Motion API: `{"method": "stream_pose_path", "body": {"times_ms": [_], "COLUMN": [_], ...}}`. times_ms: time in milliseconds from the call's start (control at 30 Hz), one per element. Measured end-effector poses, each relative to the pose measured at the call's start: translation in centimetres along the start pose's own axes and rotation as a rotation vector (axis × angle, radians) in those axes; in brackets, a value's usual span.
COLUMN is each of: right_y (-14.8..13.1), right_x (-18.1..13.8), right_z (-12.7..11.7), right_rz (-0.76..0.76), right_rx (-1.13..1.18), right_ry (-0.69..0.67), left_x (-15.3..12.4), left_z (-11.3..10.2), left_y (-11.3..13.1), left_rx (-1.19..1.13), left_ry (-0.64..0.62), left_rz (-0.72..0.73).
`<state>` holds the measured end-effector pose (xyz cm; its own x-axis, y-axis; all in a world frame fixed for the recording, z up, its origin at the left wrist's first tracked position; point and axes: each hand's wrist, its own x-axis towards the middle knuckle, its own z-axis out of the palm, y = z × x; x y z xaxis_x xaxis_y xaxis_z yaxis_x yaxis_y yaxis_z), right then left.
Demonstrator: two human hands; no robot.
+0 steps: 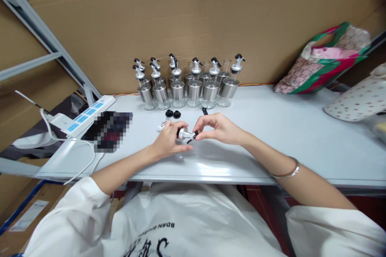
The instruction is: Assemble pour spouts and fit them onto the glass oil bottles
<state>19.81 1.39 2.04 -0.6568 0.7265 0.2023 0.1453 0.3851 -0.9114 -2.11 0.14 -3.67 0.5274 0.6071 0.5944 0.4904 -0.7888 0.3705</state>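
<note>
My left hand (pixel 171 139) is closed around the body of a silver pour spout (pixel 183 133) with a black collar. At the spout's tip, my right hand (pixel 215 128) pinches a small black flip cap (pixel 192 137) between thumb and fingers. Just beyond my hands lie two black ring-shaped stoppers (pixel 173 114) and another black cap piece (pixel 205 111). Some small clear or silvery parts (pixel 164 122) are partly hidden behind my left hand. Glass bottles with steel bands (pixel 194 89) stand upright in rows behind, most topped with silver and black spouts.
To the left lie a white power strip (pixel 90 115), a dark phone-like device (pixel 105 130) and a white cable (pixel 90 162). A patterned bag (pixel 319 64) and a spotted white object (pixel 356 98) stand at the right. Cardboard (pixel 193 20) walls the back of the grey table (pixel 286 140).
</note>
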Motion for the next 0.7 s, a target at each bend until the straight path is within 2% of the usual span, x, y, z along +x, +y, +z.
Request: {"method": "stream_pose_path", "body": {"times_ms": [167, 433, 533, 700], "right_y": [0.30, 0.36, 0.47, 0.22], "right_x": [0.08, 0.03, 0.04, 0.00], "right_z": [0.05, 0.17, 0.36, 0.73], "right_rz": [-0.012, 0.004, -0.001, -0.068], "right_rx": [0.029, 0.053, 0.027, -0.016], "right_ry": [0.015, 0.017, 0.004, 0.034], "left_x": [0.40, 0.52, 0.52, 0.46], "left_z": [-0.59, -0.66, -0.68, -0.92], "left_y": [0.52, 0.51, 0.49, 0.44], "left_rx": [0.067, 0.206, 0.252, 0.319], "left_ry": [-0.119, -0.113, -0.117, -0.140], "left_rz": [-0.087, -0.101, -0.060, -0.078]}}
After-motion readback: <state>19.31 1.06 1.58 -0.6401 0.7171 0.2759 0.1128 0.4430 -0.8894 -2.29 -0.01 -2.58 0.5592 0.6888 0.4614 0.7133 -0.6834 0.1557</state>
